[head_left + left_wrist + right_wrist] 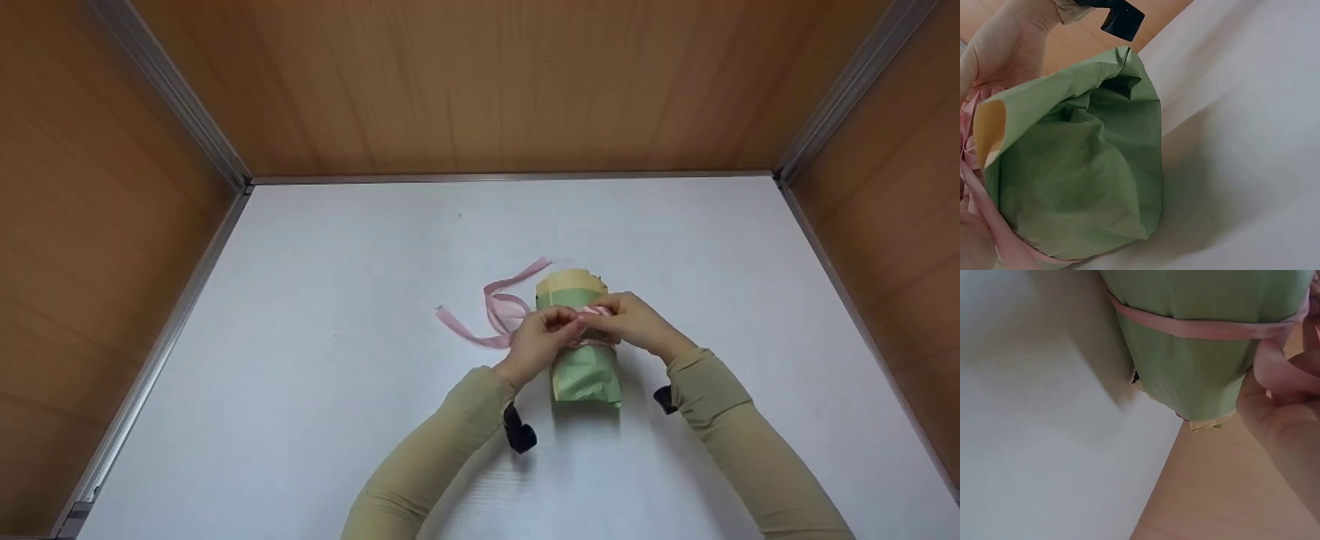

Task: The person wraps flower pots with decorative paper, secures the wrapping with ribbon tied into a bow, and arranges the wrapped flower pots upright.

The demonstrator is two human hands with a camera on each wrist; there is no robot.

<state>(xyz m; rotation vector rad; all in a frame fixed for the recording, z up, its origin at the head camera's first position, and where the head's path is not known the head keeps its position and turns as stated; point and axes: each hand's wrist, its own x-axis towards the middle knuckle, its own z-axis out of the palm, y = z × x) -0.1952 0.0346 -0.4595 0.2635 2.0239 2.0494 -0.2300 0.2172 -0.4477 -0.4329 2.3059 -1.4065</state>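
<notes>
A bundle wrapped in green paper with a cream lining lies on the table, below both hands. Around its middle runs a pink ribbon. My left hand pinches the ribbon on top of the bundle, fingertips close to the other hand's. From the right, my right hand pinches a looped part of it between thumb and fingers. Loose ribbon tails trail onto the table at the left. The left wrist view has the crumpled, folded paper end. Fingers partly hide the crossing of the ribbon.
The white tabletop is bounded by wood-grain panels at the back and both sides, with metal edging along the joints. A black strap piece hangs under the left wrist, and another under the right.
</notes>
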